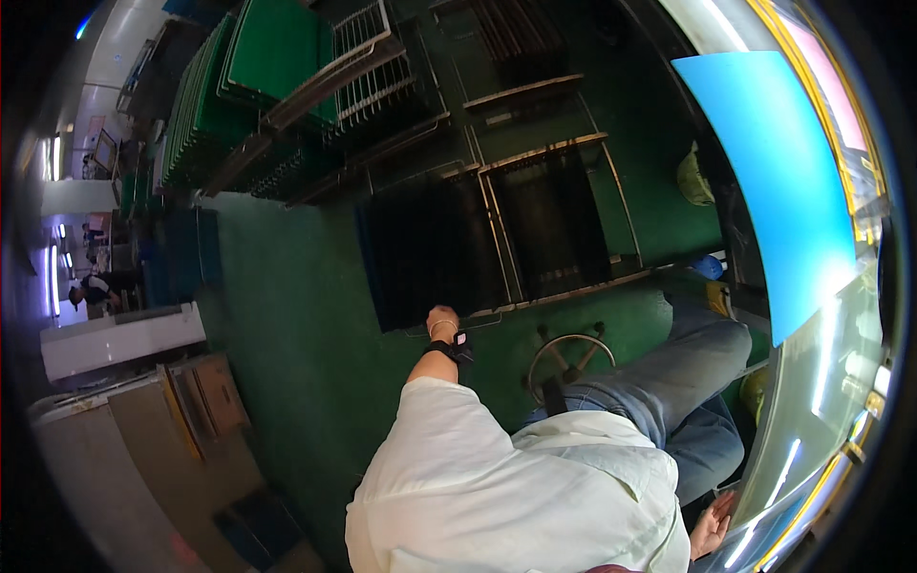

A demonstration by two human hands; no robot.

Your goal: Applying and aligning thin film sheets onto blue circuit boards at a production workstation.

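Dark panels in the metal-framed rack, twelve o'clock from the left hand, the nearer one; I can't tell whether it grips. Right hand, fingers loosely spread, four o'clock.

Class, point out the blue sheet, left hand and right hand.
Blue sheet [788, 181]: head view, middle of its surface.
Left hand [441, 318]: head view, the hand's middle.
Right hand [711, 527]: head view, the hand's middle.

Industrial workshop or factory floor, as shown by the green floor, metal racks of upright green panels and dark panels, a glossy, yellow-edged counter bearing a blue sheet, strip lights, and a co-worker in the background.
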